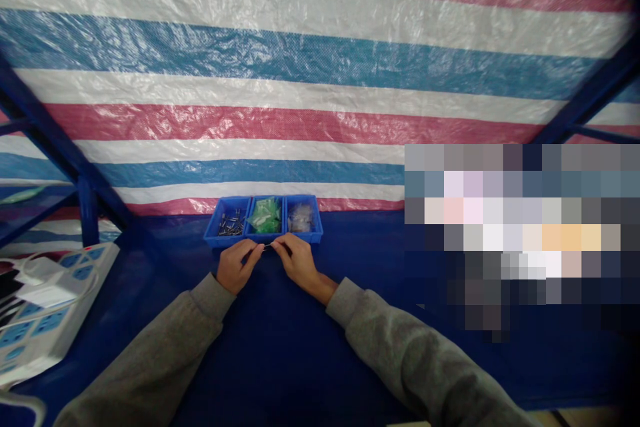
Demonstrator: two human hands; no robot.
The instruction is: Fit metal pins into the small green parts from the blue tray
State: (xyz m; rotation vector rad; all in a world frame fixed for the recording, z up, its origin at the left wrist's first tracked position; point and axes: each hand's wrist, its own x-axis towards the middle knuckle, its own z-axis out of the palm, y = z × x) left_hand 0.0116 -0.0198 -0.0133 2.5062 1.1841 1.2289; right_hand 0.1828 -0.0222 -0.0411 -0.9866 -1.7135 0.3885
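Observation:
My left hand (240, 264) and my right hand (301, 265) meet just in front of three blue bins, each pinched closed at thumb and fingertips. Between them spans a thin, pale, pin-like piece (268, 245), one end at each hand; it is too small to tell its kind. In the left bin (212, 230) lie loose slender metal parts (232, 223). Green plastic pieces or bags (266, 216) fill the middle bin. The right bin holds clear, whitish small plastic pieces (301, 219).
A large white power strip (65, 333) with blue sockets, white cables and a plugged-in adapter (50, 290) lies at the left. Blue frame posts (87, 203) rise on both sides. Striped sheeting (280, 120) hangs behind the blue table (260, 360). The right side is pixelated.

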